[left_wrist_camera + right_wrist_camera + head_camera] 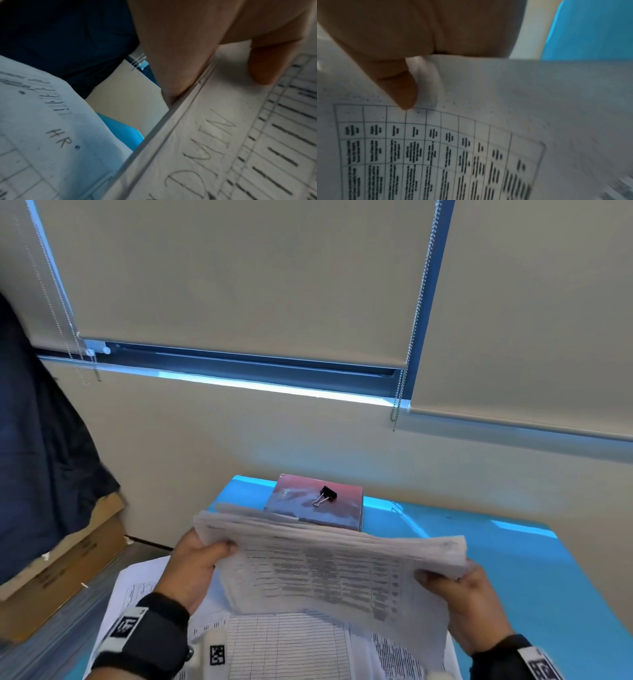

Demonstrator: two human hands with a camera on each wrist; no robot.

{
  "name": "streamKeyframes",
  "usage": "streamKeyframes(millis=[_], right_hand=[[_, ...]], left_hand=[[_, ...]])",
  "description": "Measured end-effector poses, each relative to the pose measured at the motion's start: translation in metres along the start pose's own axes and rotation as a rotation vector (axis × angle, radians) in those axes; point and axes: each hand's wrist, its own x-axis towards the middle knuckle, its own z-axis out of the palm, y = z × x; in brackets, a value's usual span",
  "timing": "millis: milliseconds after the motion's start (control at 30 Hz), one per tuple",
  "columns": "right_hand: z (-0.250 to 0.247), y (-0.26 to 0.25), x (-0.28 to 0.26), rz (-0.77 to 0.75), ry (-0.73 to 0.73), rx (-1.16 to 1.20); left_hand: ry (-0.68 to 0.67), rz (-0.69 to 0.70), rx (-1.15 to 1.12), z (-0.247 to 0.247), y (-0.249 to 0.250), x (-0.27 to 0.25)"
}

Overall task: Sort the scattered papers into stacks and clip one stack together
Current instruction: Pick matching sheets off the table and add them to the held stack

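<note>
I hold a thick stack of printed papers (329,563) tilted up above the blue table (513,577). My left hand (198,559) grips its left edge, thumb on top. My right hand (455,587) grips the right edge. In the left wrist view the held stack (223,135) bears handwritten letters, and my thumb (267,62) presses on it. In the right wrist view my thumb (402,88) lies on the top sheet (471,135). More sheets (281,645) lie flat on the table below, one marked "HR" (42,121). A black binder clip (325,495) rests on a reddish book (315,505) behind.
A cardboard box (68,559) stands at the left below a dark hanging garment (41,440). The wall and window blinds (239,268) rise right behind the table. Bare blue tabletop shows at the right.
</note>
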Motion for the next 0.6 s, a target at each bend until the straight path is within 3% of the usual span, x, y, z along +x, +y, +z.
streamKeyframes(millis=[133,267,400,467,600], right_hand=[[-0.009,0.026,0.001,0.060,0.075,-0.274],[-0.010,0.041,0.001,0.117,0.160,-0.274],[-0.009,0.036,0.007,0.047,0.241,-0.171],[-0.010,0.038,0.009,0.027,0.257,-0.174],[-0.009,0.048,0.007,0.129,0.183,-0.273]], left_hand=[[0.062,-0.056,0.061,0.004,-0.022,0.000],[0.068,-0.183,0.159,0.009,-0.034,-0.011],[0.104,-0.150,0.090,0.013,-0.026,-0.006],[0.077,-0.152,0.089,0.015,-0.027,-0.005],[-0.041,-0.289,0.230,0.015,-0.038,-0.009]])
